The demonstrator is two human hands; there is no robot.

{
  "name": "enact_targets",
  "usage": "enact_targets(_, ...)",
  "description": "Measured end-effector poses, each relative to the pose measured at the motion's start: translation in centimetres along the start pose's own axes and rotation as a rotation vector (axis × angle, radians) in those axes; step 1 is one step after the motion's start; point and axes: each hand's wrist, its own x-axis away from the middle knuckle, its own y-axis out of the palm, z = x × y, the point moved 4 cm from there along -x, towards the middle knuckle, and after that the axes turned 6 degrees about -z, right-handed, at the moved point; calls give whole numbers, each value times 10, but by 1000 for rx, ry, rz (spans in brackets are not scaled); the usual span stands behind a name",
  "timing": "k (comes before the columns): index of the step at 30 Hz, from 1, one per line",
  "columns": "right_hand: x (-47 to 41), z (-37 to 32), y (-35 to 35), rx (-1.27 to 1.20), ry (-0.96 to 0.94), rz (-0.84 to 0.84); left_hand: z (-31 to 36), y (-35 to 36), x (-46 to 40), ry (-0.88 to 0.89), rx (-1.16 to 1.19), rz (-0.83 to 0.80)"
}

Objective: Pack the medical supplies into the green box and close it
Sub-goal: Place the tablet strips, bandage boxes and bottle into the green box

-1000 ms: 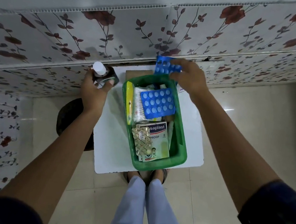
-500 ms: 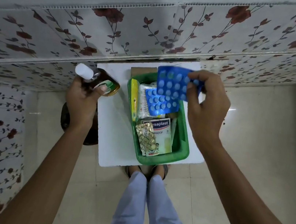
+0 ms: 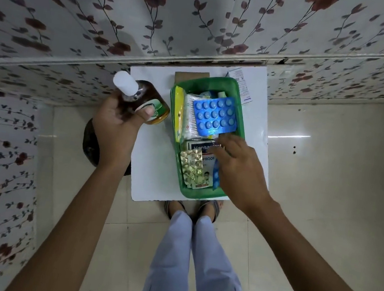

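Observation:
The green box (image 3: 170,117) stands open on a white table top (image 3: 150,164). Inside lie a blue blister pack (image 3: 214,116), a gold blister strip (image 3: 191,167), a plaster carton (image 3: 199,147), a swab packet (image 3: 187,117) and a yellow sachet (image 3: 178,111). My right hand (image 3: 237,169) reaches into the box's right side and holds a second blue blister pack (image 3: 215,176), mostly hidden under my palm. My left hand (image 3: 117,124) grips a brown bottle (image 3: 151,104) with a white cap (image 3: 124,83), held just left of the box.
A printed leaflet or carton (image 3: 243,85) lies at the back right of the table, and a cardboard piece (image 3: 191,76) sits behind the box. A floral wall rises right behind. A dark round stool (image 3: 89,145) sits left below; my feet are under the front edge.
My right hand brought the second blue blister pack from behind the box, over it, and down into its right side. My left hand still holds the bottle in about the same place.

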Motion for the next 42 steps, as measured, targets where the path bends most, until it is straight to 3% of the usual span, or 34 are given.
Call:
enact_targets(4,2,-1,21,235,-53,-75,5,1,16,11,10,-1)
enact_targets(9,0,-3,26,260,-22,-6,14,5,23,44,21,-32)
enact_targets(13,-2,-5,33,172,-59,-34,21,2,28,83,42,4)
enact_targets(16,-5,-8,35,123,-112,-184,26,-1,31,94,37,11)
enact_targets(19,-13,4,18,-134,-108,-290,30,4,36,82,21,-43)
enact_targets(23,-5,30,-39,-486,153,73,38,20,45,72,-2,-158)
enact_targets(27,18,57,-65,-758,435,264,26,45,53,-41,11,-232)
enact_targets(32,34,64,-60,-788,532,289,-6,81,63,-172,-231,-391)
enact_targets(37,38,58,-53,-704,468,258,-20,111,73,-44,-610,-515)
enact_targets(42,40,60,-48,-706,469,255,-34,120,66,-145,-637,-568)
